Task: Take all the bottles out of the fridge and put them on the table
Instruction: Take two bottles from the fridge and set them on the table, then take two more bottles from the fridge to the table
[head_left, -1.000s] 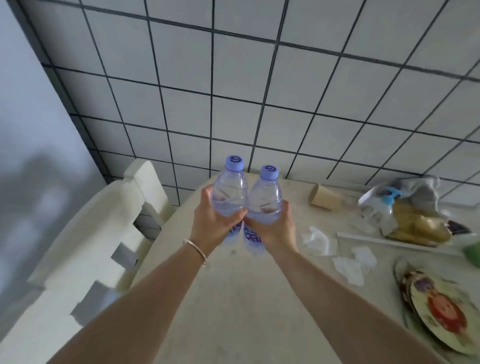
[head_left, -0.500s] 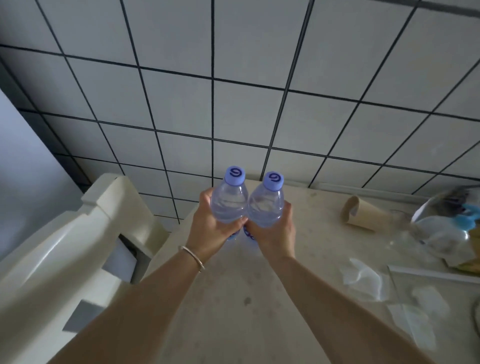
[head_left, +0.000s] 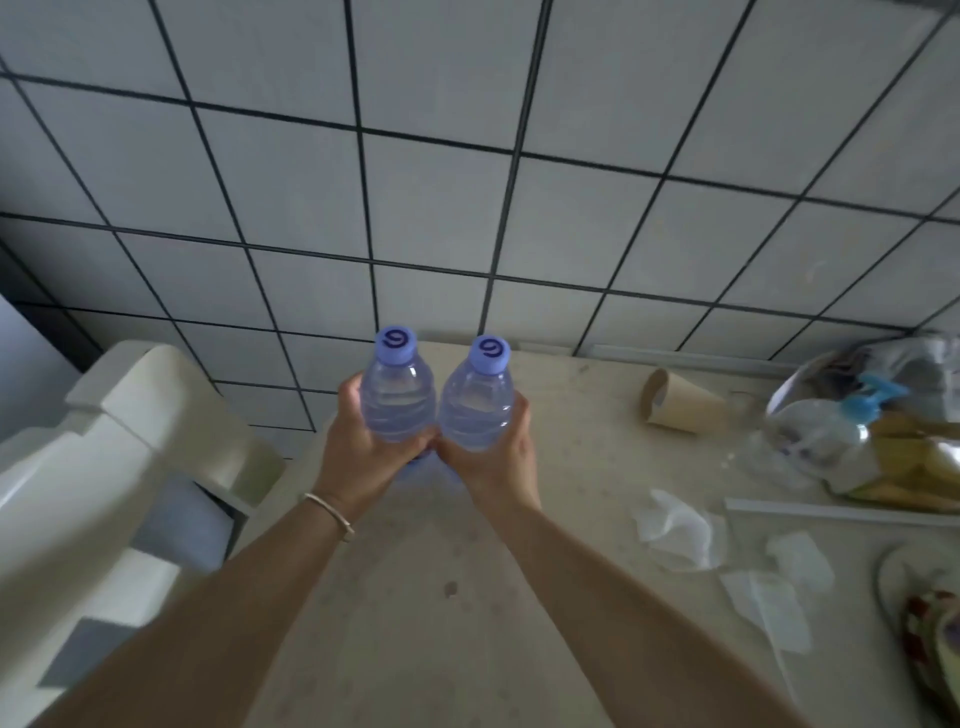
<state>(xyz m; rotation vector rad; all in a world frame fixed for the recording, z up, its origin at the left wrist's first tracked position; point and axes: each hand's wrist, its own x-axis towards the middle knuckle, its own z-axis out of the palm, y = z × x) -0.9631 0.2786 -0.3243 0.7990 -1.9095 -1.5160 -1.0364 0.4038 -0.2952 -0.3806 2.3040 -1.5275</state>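
We hold two bottles upright over the table (head_left: 395, 649), side by side: the left hand (head_left: 358, 457) grips the left bottle (head_left: 397, 402), the right hand (head_left: 498, 462) the right bottle (head_left: 478, 413) (both have purple caps). To the right lie a tipped paper cup (head_left: 680, 408), crumpled tissues (head_left: 675, 530) and a plastic bag (head_left: 857, 431); a white chair (head_left: 119, 457) stands at left

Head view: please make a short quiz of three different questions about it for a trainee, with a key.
1. True or false: the paper cup stands upright.
2. What does the left hand hold? A) a bottle B) a cup C) a tissue
3. Fill in: both bottle caps are ____ in colour.

Key:
1. False; it lies on its side on the table.
2. A; the left bottle. The right hand holds the right bottle.
3. Purple.
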